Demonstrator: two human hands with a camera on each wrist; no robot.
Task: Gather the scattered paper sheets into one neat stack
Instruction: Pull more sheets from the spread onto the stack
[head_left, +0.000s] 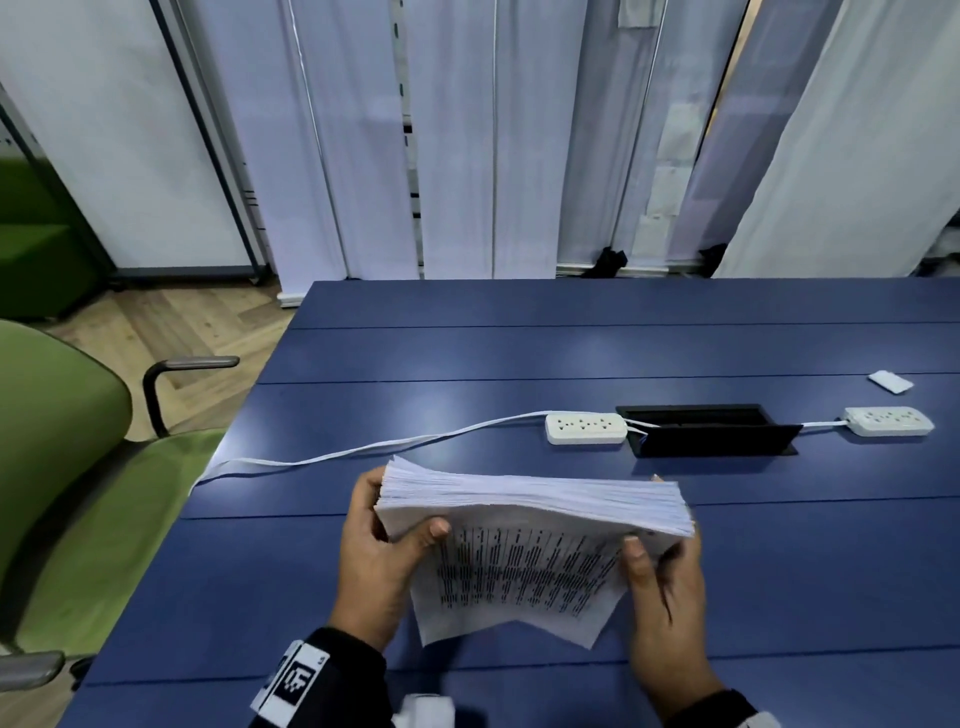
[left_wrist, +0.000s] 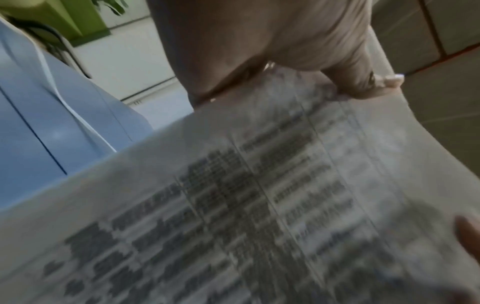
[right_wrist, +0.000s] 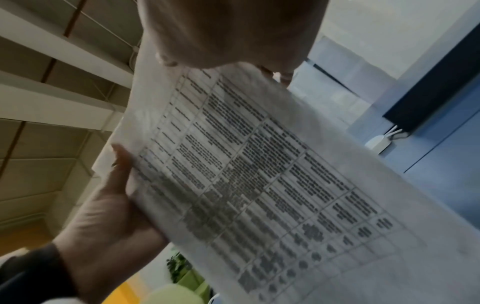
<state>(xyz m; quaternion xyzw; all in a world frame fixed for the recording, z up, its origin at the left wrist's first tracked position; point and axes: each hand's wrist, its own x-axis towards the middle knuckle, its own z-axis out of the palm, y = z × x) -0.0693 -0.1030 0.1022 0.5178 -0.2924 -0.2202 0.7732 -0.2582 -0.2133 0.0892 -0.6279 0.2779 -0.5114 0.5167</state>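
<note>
A thick stack of printed paper sheets (head_left: 530, 525) stands on edge, lifted above the blue table (head_left: 467, 353), its front page a table of text. My left hand (head_left: 405, 505) grips the stack's left end, thumb on the front page and fingers behind. The right end is held the same way by my right hand (head_left: 660, 540). The sheets' top edges are slightly fanned at the left. The left wrist view shows the page (left_wrist: 259, 205) under my left hand (left_wrist: 285, 51). In the right wrist view the page (right_wrist: 259, 174) runs from my right hand (right_wrist: 228, 30) down to my left hand (right_wrist: 103, 216).
Two white power strips (head_left: 586, 428) (head_left: 889, 421) flank a black cable box (head_left: 711, 430) beyond the stack. A white cable (head_left: 363, 449) runs to the table's left edge. A small white object (head_left: 890, 382) lies far right. A green chair (head_left: 62, 467) stands at the left.
</note>
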